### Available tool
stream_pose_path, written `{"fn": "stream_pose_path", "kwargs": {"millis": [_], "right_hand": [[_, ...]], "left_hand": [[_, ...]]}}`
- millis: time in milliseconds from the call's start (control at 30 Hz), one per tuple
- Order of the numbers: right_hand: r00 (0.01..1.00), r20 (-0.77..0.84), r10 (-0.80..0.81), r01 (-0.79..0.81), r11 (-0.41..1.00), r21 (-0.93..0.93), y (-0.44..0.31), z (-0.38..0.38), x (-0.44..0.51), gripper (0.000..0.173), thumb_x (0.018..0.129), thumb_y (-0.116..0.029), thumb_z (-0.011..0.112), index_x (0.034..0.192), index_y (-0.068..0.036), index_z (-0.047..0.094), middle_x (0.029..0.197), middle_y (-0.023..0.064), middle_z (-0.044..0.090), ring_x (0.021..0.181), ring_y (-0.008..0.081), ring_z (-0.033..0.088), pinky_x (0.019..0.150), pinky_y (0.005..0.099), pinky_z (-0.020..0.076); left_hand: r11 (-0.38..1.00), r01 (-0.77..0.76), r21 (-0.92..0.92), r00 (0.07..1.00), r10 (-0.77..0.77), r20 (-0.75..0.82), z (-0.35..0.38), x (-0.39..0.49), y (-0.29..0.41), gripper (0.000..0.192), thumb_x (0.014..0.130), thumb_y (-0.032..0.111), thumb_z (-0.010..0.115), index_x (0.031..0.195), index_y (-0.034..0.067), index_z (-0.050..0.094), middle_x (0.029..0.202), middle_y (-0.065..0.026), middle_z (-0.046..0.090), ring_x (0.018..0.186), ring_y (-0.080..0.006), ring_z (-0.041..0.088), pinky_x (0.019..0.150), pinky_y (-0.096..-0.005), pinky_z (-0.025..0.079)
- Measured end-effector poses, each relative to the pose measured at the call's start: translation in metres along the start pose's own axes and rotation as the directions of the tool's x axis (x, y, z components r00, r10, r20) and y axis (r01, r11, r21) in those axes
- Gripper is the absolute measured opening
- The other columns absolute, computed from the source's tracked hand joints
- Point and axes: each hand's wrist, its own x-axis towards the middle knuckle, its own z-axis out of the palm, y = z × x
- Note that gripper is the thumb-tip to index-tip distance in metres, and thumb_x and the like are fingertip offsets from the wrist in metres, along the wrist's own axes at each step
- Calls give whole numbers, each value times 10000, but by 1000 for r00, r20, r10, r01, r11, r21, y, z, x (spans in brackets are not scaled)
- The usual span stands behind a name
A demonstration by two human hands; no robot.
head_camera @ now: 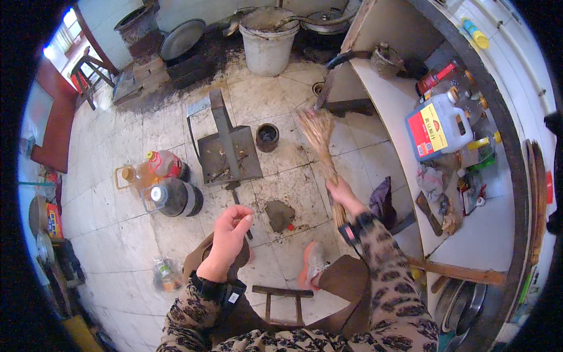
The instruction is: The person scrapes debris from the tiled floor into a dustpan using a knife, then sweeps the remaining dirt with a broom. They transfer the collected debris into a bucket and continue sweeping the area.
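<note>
My right hand (341, 192) grips the lower handle of a straw hand broom (323, 132), its bristles pointing away from me over the tiled floor. Above my left knee, my left hand (228, 233) has its fingers curled in, with nothing visible in it. Beyond that hand lies a thin dark-handled tool (237, 196). A metal dustpan (228, 158) with an upright handle holds some debris. A grey-brown clump (280, 215) with scattered dirt lies on the floor between my hands. Past it stands a small dark cylindrical pot (267, 137).
Large plastic bottles (176, 198) stand left of the dustpan. A white bucket (268, 46) and a round metal pan (182, 40) are at the back. To the right, a low shelf (470, 244) carries a jug (440, 125) and clutter. A wooden stool (281, 291) is below me.
</note>
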Motion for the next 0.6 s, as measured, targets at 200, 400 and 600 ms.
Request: {"fn": "stream_pose_path", "kwargs": {"millis": [200,400,600], "right_hand": [[979,153,135,-113,983,-145,23,22,-12,449,794,-340,514,1089,-2,496,966,235,577,917,368,560,779,420,449],[943,246,225,-148,944,-296,77,-58,-149,526,791,-352,553,1119,36,418,1003,241,556,934,379,546,811,427,430],[987,48,151,-155,984,90,81,-64,-82,444,769,-274,521,1138,-40,438,953,224,576,902,347,558,745,423,429]], "left_hand": [[999,12,-43,999,-14,-46,0,0,5,117,824,70,545,932,29,560,827,15,550,737,-60,478,683,-211,394],[999,2,-47,1000,-2,-5,-3,1,4,96,834,63,520,917,28,555,804,21,531,750,-58,474,681,-200,377],[999,25,-33,1000,-25,0,2,1,-1,94,833,63,527,919,31,550,816,21,535,751,-58,473,695,-198,375]]}}
